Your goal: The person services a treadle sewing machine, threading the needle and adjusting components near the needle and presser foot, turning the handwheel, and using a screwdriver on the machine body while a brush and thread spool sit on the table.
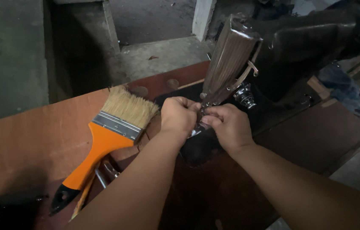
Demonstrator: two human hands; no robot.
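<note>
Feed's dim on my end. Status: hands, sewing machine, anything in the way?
Left hand and right hand both pinching at the needle area under the sewing machine head. Paintbrush lies left on the table, clear of the hands.

A wide paintbrush (111, 140) with an orange handle, black tip, metal ferrule and pale bristles lies diagonally on the reddish-brown wooden surface (26, 136), bristles pointing away. A metal tool (103, 174) shows partly beneath the handle. Grey concrete floor (158, 53) lies beyond the surface's far edge
</note>
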